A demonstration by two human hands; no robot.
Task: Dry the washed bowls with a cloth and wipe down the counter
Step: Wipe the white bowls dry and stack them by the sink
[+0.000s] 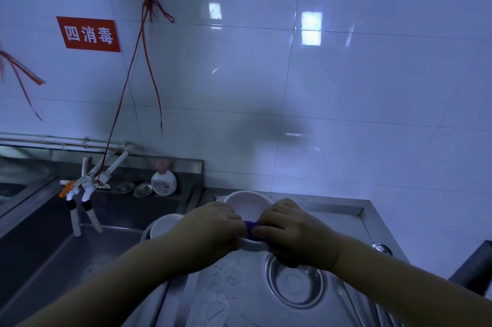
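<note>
In the head view, both hands are hiding most of a purple cloth (pixel 249 228) and the near rim of a white bowl (pixel 249 207). The left hand (pixel 213 228) is gripping the bowl's edge; the right hand (pixel 290 231) is pinching the cloth against it. A second white bowl (pixel 165 225) is sitting just left of the grip, a steel basin (pixel 292 281) lying below it.

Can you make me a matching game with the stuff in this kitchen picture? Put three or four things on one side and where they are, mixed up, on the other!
Things:
1. purple cloth
2. soap bottle
3. red sign
4. metal bowl

Places:
A. on the wall tiles, upper left
B. between the two hands, at the white bowl
C. on the steel counter, below the hands
D. on the ledge behind the sink

Pairs: 1-B, 2-D, 3-A, 4-C
</note>
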